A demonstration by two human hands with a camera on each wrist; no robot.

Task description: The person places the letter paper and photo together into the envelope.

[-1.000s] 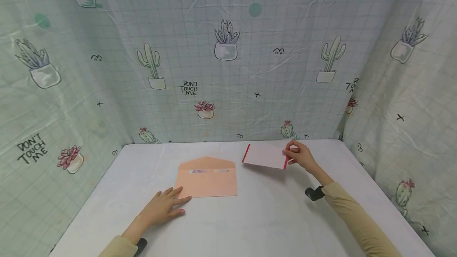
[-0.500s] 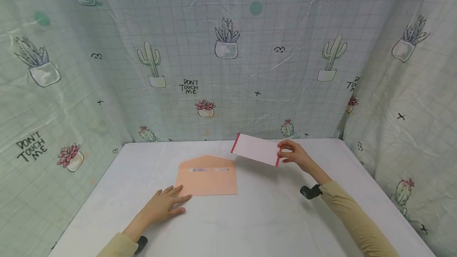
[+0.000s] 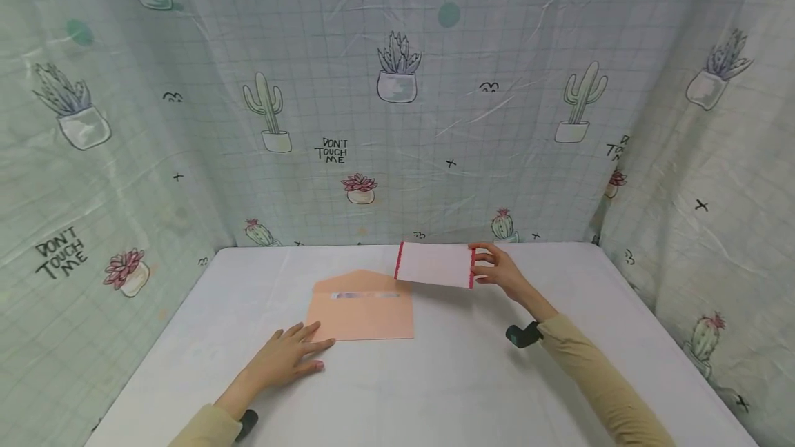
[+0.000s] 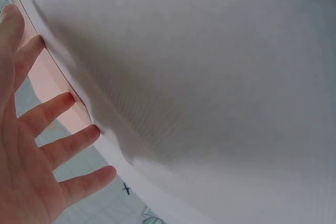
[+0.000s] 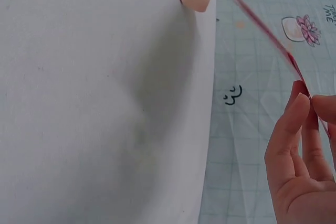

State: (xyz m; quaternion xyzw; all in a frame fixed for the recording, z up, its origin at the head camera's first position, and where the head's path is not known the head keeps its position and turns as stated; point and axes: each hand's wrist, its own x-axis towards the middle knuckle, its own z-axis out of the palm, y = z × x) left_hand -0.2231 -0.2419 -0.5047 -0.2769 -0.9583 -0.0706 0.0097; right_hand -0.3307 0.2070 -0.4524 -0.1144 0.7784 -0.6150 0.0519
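Note:
A peach envelope (image 3: 366, 319) lies on the table with its flap open at the far side; a strip of something pale and printed (image 3: 363, 295) shows at its mouth. Spread fingers of my left hand (image 3: 282, 359) rest on the envelope's near left corner, as the left wrist view also shows. My right hand (image 3: 503, 274) pinches the right edge of a pale pink card (image 3: 433, 265) with red bands at both ends. Raised above the table, the card has its left end just over the envelope's far right corner. In the right wrist view the card (image 5: 262, 27) appears nearly edge-on between thumb and fingers.
The white table (image 3: 435, 392) is enclosed at the back and sides by a cactus-print curtain (image 3: 397, 157). A dark wrist device (image 3: 524, 335) hangs under the right sleeve, and another (image 3: 247, 425) is at the left sleeve.
My right hand has carried the card leftward to the envelope's far right corner. The card's left end rose, then came down to nearly level. My left hand and the envelope stayed in place.

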